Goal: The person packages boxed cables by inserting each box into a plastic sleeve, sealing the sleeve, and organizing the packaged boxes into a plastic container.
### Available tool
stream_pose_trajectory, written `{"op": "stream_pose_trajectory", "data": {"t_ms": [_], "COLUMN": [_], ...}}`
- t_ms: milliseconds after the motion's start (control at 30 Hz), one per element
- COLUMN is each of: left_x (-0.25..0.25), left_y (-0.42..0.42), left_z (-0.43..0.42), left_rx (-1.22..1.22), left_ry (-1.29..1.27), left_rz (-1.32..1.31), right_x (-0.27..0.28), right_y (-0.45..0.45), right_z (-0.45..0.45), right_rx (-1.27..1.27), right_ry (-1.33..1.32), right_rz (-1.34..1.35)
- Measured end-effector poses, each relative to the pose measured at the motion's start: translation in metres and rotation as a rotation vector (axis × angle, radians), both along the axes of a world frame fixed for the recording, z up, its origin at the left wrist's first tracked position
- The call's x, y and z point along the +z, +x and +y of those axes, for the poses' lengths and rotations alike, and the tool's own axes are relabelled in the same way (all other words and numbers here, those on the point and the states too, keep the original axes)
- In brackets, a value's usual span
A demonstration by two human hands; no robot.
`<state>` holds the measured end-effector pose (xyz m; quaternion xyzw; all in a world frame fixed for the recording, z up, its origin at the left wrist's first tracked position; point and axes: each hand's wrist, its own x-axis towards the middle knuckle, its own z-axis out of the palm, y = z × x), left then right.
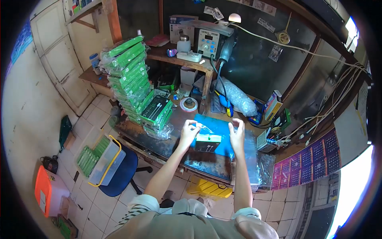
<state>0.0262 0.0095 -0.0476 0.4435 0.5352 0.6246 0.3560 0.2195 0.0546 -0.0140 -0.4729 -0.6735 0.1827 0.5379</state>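
A small black-and-green box (207,146) with a white picture on its front stands on the blue mat (225,124) before me. Clear plastic film (205,129) lies or rises just behind the box's top edge. My left hand (189,134) is at the box's left, thumb and fingers pinched at the end of this film. Over the mat's right side, my right hand (237,134) is raised with its fingers curled and apart. Nothing shows between them, and this hand is not touching the box.
A tall stack of plastic-wrapped green boxes (129,79) rises at the left of the worn desk (153,148). Bubble wrap (238,97), a soldering station (207,42) and a pen basket (266,142) stand around the back and right. A plastic bin (89,175) rests on a blue chair (123,171).
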Motion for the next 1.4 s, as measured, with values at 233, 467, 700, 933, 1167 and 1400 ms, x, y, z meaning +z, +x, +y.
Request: {"op": "stream_pose_trajectory", "data": {"t_ms": [233, 467, 700, 933, 1167, 1400], "left_x": [0.012, 0.017, -0.04, -0.012, 0.009, 0.014], "left_y": [0.005, -0.002, 0.01, 0.032, 0.045, -0.036], "left_z": [-0.01, -0.035, -0.043, -0.052, -0.104, -0.174], "left_rx": [0.202, -0.287, -0.131, -0.001, 0.166, 0.328], "left_ry": [-0.009, 0.271, 0.082, -0.038, -0.056, -0.211], "left_rz": [0.1, 0.665, 0.58, 0.238, 0.269, 0.374], "right_x": [0.036, 0.0, -0.099, -0.063, -0.021, -0.018], "right_y": [-0.01, 0.0, 0.014, -0.001, -0.044, -0.129], "right_z": [-0.023, -0.019, -0.022, -0.048, -0.084, -0.139], "right_rx": [0.708, 0.692, 0.617, 0.38, 0.171, 0.273], "right_ry": [0.071, -0.183, -0.422, -0.379, -0.391, -0.619], "right_rz": [-0.472, -0.263, 0.072, 0.188, 0.301, 0.295]}}
